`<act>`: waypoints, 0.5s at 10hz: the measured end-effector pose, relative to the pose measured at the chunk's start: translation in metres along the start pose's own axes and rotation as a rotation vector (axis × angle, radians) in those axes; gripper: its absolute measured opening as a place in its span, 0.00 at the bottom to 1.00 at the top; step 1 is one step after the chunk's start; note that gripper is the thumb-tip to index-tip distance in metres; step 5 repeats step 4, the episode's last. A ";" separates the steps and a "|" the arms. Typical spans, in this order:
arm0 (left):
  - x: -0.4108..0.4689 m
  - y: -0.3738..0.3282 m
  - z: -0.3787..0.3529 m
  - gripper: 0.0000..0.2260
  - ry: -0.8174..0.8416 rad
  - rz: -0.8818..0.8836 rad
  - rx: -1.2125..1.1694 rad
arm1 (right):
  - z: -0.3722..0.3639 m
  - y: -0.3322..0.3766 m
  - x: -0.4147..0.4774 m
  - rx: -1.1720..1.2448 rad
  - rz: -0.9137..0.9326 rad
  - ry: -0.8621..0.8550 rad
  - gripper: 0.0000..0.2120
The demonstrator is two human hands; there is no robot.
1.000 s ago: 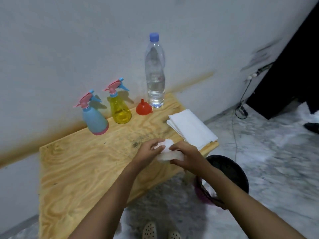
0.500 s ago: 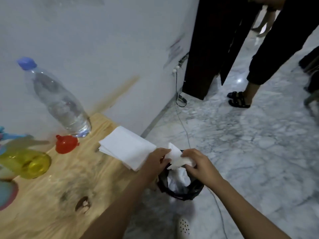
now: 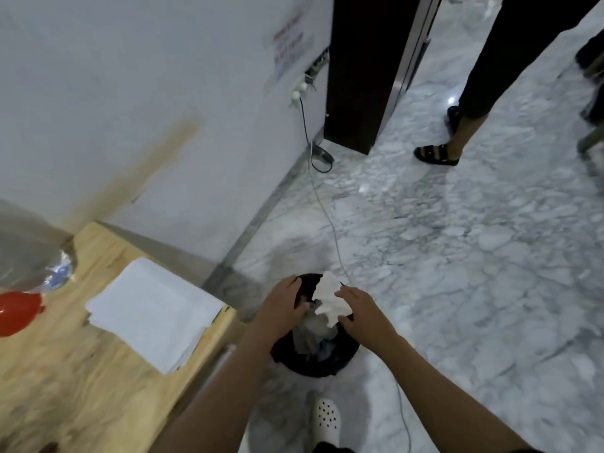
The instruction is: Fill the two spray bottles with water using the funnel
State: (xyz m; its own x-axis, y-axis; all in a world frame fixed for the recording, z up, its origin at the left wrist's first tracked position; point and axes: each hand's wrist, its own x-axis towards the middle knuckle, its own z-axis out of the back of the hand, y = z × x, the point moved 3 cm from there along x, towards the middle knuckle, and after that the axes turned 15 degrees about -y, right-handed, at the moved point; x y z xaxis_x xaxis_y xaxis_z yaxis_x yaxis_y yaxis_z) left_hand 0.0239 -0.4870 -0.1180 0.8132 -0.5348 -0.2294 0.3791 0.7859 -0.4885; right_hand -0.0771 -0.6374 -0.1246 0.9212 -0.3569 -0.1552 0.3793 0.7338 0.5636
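Your right hand (image 3: pixel 362 313) has its grip pinched on a crumpled white paper tissue (image 3: pixel 331 300), palm down over the round black waste bin (image 3: pixel 313 367). Your left hand (image 3: pixel 282 305) dips beside it into the bin's mouth; whether its grip holds anything cannot be told. The red plastic funnel (image 3: pixel 16 312) sits on the light plywood table (image 3: pixel 81 387), far left, just beside the clear plastic water bottle (image 3: pixel 29 253).

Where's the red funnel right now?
Head view, far left: the red funnel lies on the wooden table beside the water bottle, left of the white tissue stack.
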 end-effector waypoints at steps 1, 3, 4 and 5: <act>0.004 -0.005 -0.003 0.28 0.028 0.019 0.032 | 0.001 -0.010 0.007 -0.019 -0.013 0.054 0.22; 0.006 -0.012 -0.002 0.27 0.030 0.016 0.074 | 0.009 -0.017 0.010 0.001 -0.050 0.062 0.21; -0.003 -0.018 -0.002 0.27 0.036 0.023 0.074 | 0.014 -0.019 0.005 0.022 -0.062 0.055 0.21; -0.003 -0.018 -0.002 0.27 0.036 0.023 0.074 | 0.014 -0.019 0.005 0.022 -0.062 0.055 0.21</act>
